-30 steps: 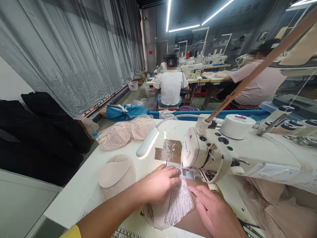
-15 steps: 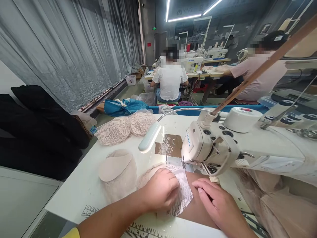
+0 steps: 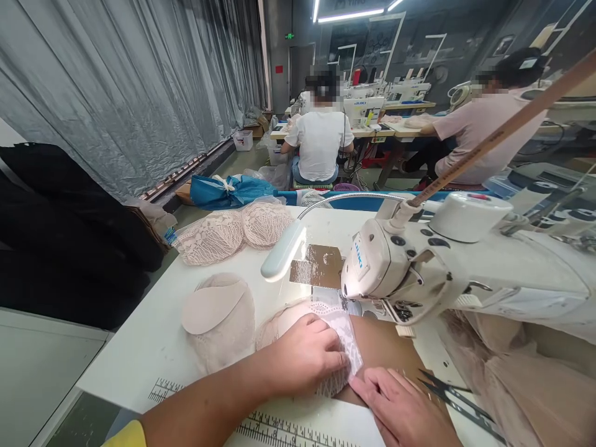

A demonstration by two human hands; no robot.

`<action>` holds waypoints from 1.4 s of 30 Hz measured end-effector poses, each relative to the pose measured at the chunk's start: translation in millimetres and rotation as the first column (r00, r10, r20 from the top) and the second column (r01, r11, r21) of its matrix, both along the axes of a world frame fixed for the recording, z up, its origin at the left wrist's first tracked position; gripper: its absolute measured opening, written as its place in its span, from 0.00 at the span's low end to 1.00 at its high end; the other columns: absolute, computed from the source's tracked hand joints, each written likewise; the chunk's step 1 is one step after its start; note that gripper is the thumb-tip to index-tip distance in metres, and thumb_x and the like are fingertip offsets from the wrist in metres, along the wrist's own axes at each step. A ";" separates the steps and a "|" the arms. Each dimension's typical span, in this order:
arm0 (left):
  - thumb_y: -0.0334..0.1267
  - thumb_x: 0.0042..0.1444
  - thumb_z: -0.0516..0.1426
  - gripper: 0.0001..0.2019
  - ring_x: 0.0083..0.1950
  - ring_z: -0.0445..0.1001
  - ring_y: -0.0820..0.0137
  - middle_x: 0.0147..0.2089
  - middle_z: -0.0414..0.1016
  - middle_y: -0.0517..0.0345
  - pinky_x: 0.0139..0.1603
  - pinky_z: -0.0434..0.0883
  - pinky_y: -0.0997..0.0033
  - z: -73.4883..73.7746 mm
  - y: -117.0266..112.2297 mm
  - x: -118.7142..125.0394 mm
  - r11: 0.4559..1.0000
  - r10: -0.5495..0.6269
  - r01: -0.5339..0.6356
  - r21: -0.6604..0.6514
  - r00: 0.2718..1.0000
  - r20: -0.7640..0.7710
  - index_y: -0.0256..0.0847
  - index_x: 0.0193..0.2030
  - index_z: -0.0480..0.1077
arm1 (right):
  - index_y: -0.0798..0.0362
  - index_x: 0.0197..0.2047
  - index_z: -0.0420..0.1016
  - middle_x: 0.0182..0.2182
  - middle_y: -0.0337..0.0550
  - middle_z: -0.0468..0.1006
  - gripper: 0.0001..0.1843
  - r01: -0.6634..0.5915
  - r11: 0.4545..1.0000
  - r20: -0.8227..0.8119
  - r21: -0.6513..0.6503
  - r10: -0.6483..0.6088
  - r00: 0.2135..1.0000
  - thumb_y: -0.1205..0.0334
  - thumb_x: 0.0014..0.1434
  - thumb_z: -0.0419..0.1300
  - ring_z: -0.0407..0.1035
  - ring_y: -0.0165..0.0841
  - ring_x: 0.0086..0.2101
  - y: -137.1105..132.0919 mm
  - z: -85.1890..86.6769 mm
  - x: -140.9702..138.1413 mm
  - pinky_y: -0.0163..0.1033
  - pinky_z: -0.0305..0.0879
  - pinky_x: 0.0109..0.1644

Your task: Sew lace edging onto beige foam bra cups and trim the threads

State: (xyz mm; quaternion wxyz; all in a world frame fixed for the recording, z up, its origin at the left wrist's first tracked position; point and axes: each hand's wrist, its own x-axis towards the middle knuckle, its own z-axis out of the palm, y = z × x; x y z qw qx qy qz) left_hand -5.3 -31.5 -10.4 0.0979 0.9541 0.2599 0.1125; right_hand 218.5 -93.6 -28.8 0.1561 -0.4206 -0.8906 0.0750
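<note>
A lace bra cup (image 3: 347, 338), pale pink with a white-looking lace edge, lies at the needle area of the sewing machine (image 3: 372, 267). My left hand (image 3: 305, 351) rests over the cup, fingers curled onto the lace and thumb along its right side. At the lower right corner of the lace, the fingertips of my right hand (image 3: 395, 397) are closed on the edge. Brown sheet material (image 3: 386, 341) lies flat beneath the lace. My palms hide part of the cup.
Another beige cup piece (image 3: 216, 310) lies left, and a lace bra (image 3: 209, 239) behind it. A lamp (image 3: 282, 251) hangs over the table. Black scissors (image 3: 459, 397) and sheer fabric (image 3: 526, 379) are right. Two people (image 3: 321, 143) sit at machines beyond.
My right hand has moved down and left from beside the machine head to the lace corner. My left hand's fingers have spread forward over the lace. The scissors have come into fuller view.
</note>
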 end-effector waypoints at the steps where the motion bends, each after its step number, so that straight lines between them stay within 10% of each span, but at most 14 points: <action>1: 0.37 0.61 0.55 0.12 0.41 0.65 0.65 0.39 0.70 0.55 0.44 0.59 0.64 -0.7 -0.7 0.3 1.000 -0.002 0.003 0.015 1.000 -0.007 0.44 0.51 0.70 | 0.47 0.43 0.71 0.30 0.41 0.74 0.22 0.003 1.000 -0.006 0.001 -0.002 1.000 0.78 0.52 0.47 0.68 0.35 0.30 -0.3 -0.8 -0.1 0.37 0.61 0.34; 12: 0.37 0.62 0.53 0.15 0.38 0.64 0.65 0.37 0.68 0.54 0.44 0.58 0.62 -0.4 -6.0 2.3 0.995 0.026 -0.018 0.098 0.996 -0.084 0.42 0.55 0.66 | 0.48 0.43 0.74 0.27 0.41 0.72 0.22 -0.002 1.000 0.018 0.012 0.002 1.000 0.78 0.55 0.46 0.66 0.34 0.28 -0.7 0.9 0.7 0.37 0.61 0.31; 20: 0.34 0.58 0.55 0.18 0.37 0.62 0.64 0.36 0.67 0.53 0.44 0.59 0.61 -0.6 -5.8 2.8 0.996 0.027 -0.021 0.087 0.997 -0.072 0.42 0.56 0.66 | 0.50 0.60 0.63 0.37 0.44 0.74 0.26 -0.029 0.999 -0.083 0.016 0.030 0.996 0.76 0.61 0.46 0.71 0.31 0.35 11.5 -3.3 21.6 0.33 0.68 0.39; 42: 0.35 0.57 0.51 0.23 0.46 0.67 0.61 0.63 0.64 0.45 0.45 0.67 0.64 -0.4 -4.2 9.3 0.995 0.098 -0.101 -0.025 0.990 -0.099 0.30 0.58 0.65 | 0.50 0.50 0.68 0.29 0.41 0.68 0.22 0.026 0.993 -0.001 0.112 -0.026 1.000 0.78 0.61 0.43 0.65 0.34 0.30 16.1 -20.5 13.3 0.36 0.60 0.33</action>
